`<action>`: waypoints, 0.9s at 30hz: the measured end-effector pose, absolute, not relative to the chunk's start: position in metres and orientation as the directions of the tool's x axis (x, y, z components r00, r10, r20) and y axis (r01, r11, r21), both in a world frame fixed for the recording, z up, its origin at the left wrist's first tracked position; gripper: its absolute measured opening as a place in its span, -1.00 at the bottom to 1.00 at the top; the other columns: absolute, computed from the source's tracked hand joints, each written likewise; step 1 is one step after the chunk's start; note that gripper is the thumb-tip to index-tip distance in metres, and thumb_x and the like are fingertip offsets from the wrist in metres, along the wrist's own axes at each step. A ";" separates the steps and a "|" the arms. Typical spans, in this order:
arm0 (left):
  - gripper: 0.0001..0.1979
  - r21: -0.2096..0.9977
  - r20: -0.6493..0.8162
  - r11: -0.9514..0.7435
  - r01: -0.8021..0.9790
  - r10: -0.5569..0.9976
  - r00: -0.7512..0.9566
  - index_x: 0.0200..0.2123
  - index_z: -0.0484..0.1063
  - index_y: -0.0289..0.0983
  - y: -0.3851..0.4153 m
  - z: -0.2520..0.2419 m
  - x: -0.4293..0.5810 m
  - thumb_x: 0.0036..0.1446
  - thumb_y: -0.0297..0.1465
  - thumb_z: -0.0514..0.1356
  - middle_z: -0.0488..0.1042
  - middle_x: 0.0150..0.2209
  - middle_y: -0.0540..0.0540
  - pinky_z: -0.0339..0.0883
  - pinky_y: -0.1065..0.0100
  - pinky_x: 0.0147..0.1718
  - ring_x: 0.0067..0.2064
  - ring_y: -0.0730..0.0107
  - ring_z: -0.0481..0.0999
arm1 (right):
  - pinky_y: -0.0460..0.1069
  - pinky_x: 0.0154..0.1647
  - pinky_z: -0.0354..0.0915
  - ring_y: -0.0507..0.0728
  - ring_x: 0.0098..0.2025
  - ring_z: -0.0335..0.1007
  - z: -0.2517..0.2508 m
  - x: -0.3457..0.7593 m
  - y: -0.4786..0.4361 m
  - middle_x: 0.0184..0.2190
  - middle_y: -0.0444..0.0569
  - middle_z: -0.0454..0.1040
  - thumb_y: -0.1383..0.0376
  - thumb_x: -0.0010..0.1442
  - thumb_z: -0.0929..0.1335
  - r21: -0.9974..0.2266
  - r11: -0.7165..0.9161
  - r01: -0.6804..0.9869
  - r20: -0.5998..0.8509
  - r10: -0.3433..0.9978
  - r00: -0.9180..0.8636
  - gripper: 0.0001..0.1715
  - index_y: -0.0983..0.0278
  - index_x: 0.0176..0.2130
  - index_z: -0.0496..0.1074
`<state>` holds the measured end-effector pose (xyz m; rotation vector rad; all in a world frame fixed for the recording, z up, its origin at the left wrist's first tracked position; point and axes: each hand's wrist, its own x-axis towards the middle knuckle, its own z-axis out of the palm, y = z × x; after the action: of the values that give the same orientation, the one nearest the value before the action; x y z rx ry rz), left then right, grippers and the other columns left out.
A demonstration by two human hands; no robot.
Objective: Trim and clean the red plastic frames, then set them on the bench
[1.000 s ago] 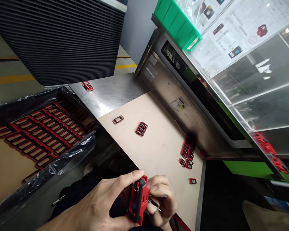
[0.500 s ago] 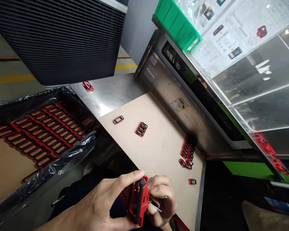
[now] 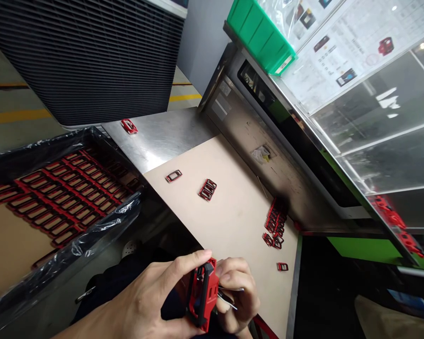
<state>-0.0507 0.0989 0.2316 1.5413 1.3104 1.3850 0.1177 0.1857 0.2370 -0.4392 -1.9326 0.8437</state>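
A red and black rectangular frame [image 3: 207, 296] is held up close to me, over the near edge of the work surface. My left hand [image 3: 151, 294] grips it from the left, thumb and fingers at its two ends. On its right side, my right hand [image 3: 238, 292] is curled round a thin metal tool [image 3: 231, 288], whose tips stick out between the fingers. Part of the tool is hidden by the fingers, and I cannot make out exactly where it meets the frame.
Similar frames lie on the beige board [image 3: 233, 221]: a small group [image 3: 207, 189], a pile [image 3: 276, 219] and single ones. Another part [image 3: 129, 125] sits on the metal table. Rows of frames fill a plastic-lined box [image 3: 134, 207] at left. A green bin [image 3: 261, 37] stands above.
The tool tips and my right fingers have shifted very slightly. Both hands keep their hold, and the parts on the board have not moved.
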 end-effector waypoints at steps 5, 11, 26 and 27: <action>-0.10 0.927 0.240 -0.191 0.322 0.963 -0.119 0.32 0.19 0.20 0.093 0.230 -0.051 -0.04 -0.27 0.51 0.68 -0.12 0.18 0.54 0.56 -0.12 -0.30 0.44 0.70 | 0.00 -0.45 0.59 0.11 -0.37 0.53 0.238 0.119 0.185 -0.30 -0.03 0.43 0.20 0.46 0.29 -0.727 0.687 -0.022 0.600 0.618 -0.508 -0.82 0.20 -0.01 0.39; -0.11 0.944 0.246 -0.214 0.252 0.964 -0.103 0.33 0.18 0.18 0.096 0.228 -0.051 0.00 -0.32 0.49 0.67 -0.15 0.17 0.55 0.54 -0.13 -0.34 0.45 0.68 | -0.03 -0.51 0.52 0.09 -0.42 0.48 0.241 0.118 0.187 -0.34 -0.04 0.43 0.19 0.46 0.28 -0.720 0.694 0.004 0.594 0.619 -0.514 -0.84 0.19 -0.06 0.39; -0.39 0.851 -0.061 0.056 -0.523 0.998 0.007 0.25 0.29 0.27 0.088 0.218 -0.055 0.18 -0.16 0.40 0.66 -0.16 0.05 0.63 0.40 -0.24 -0.26 0.34 0.70 | -0.07 -0.55 0.42 -0.02 -0.54 0.27 0.234 0.107 0.182 -0.29 -0.13 0.27 -0.02 0.37 0.34 -0.904 0.295 -0.309 0.401 0.837 -0.373 -0.67 0.14 -0.06 0.37; -0.40 0.813 -0.094 0.084 -0.577 0.996 0.012 0.23 0.32 0.28 0.087 0.220 -0.055 0.15 -0.13 0.41 0.66 -0.17 0.05 0.63 0.39 -0.25 -0.26 0.33 0.70 | -0.07 -0.54 0.42 -0.02 -0.53 0.27 0.235 0.106 0.181 -0.28 -0.12 0.28 -0.02 0.36 0.35 -0.903 0.300 -0.308 0.404 0.836 -0.370 -0.67 0.14 -0.05 0.37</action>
<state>-0.0546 0.0874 0.2196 0.6764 0.8016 1.3835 0.1065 0.1814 0.2351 -0.5135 -1.4809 1.3227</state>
